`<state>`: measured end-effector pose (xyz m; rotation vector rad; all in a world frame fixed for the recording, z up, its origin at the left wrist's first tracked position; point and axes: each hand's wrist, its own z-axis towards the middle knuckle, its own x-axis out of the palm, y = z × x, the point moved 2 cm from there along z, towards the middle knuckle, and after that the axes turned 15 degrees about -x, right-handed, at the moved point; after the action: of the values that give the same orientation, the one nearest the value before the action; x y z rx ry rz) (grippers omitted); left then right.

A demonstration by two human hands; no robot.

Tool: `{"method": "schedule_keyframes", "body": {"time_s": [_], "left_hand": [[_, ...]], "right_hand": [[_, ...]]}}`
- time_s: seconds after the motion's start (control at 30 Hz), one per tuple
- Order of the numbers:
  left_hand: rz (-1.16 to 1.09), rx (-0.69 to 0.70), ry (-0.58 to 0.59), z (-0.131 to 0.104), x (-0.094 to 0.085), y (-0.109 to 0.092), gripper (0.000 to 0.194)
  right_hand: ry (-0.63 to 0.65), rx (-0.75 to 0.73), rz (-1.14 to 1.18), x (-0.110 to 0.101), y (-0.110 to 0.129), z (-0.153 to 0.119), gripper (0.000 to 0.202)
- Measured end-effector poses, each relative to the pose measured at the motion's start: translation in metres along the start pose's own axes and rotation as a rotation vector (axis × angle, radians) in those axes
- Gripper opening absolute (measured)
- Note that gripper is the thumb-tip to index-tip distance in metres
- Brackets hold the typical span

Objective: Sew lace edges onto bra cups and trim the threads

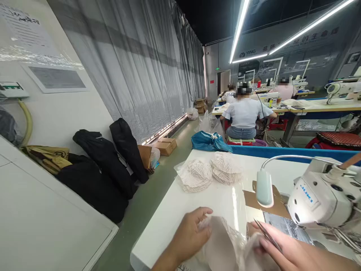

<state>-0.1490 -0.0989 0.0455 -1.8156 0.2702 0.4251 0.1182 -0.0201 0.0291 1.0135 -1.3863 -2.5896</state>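
Observation:
At the near edge of the white table, my left hand (194, 233) is closed on the side of a pale beige bra cup (221, 244) with white lace along it. My right hand (282, 244) grips slim metal tweezers (267, 235), points toward the upper left, and also pinches the lace-trimmed fabric. Part of the cup is cut off by the bottom of the view, and some fingers are blurred. Farther back on the table lie two stacks of white lace pieces, a left stack (197, 173) and a right stack (225, 167).
A white sewing machine (313, 195) stands at the right, with a lamp (264, 188) hanging beside it. Brown cardboard (254, 199) lies under the lamp. A blue bag (210, 141) sits at the table's far edge. A person (244, 113) sits ahead, back turned.

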Motion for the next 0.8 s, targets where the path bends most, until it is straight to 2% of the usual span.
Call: {"method": "schedule_keyframes", "body": {"time_s": [0.07, 0.13, 0.2, 0.23, 0.27, 0.33, 0.43, 0.53, 0.63, 0.73, 0.8], "left_hand": [[0.058, 0.09, -0.098, 0.013, -0.027, -0.013, 0.02], [0.223, 0.275, -0.36, 0.028, -0.058, -0.036, 0.015], [0.313, 0.492, -0.63, 0.046, -0.086, -0.058, 0.011], [0.332, 0.588, -0.739, 0.057, -0.097, -0.066, 0.008], [0.364, 0.641, -0.793, 0.069, -0.104, -0.07, 0.007], [0.462, 0.626, -0.782, 0.096, -0.108, -0.068, 0.013], [0.612, 0.512, -0.59, 0.131, -0.092, -0.045, 0.021], [0.674, 0.458, -0.456, 0.146, -0.073, -0.02, 0.043], [0.694, 0.423, -0.4, 0.141, -0.065, -0.014, 0.071], [0.679, 0.469, -0.395, 0.123, -0.056, -0.028, 0.064], [0.622, 0.572, -0.342, 0.103, -0.038, -0.046, 0.05]], "right_hand": [[-0.046, -0.051, -0.005, 0.019, 0.01, 0.038, 0.037], [-0.185, -0.175, -0.016, 0.028, 0.013, 0.074, 0.038], [-0.262, -0.256, -0.031, 0.032, 0.01, 0.108, 0.039], [-0.295, -0.287, -0.044, 0.032, 0.006, 0.124, 0.04], [-0.316, -0.312, -0.058, 0.033, 0.002, 0.138, 0.04], [-0.324, -0.351, -0.094, 0.034, -0.012, 0.158, 0.039], [-0.261, -0.363, -0.166, 0.04, -0.04, 0.168, 0.037], [-0.194, -0.348, -0.246, 0.04, -0.066, 0.151, 0.039], [-0.125, -0.355, -0.305, 0.027, -0.072, 0.109, 0.041], [-0.014, -0.357, -0.325, 0.002, -0.051, 0.047, 0.031], [0.025, -0.326, -0.346, -0.018, -0.027, 0.002, 0.02]]}}
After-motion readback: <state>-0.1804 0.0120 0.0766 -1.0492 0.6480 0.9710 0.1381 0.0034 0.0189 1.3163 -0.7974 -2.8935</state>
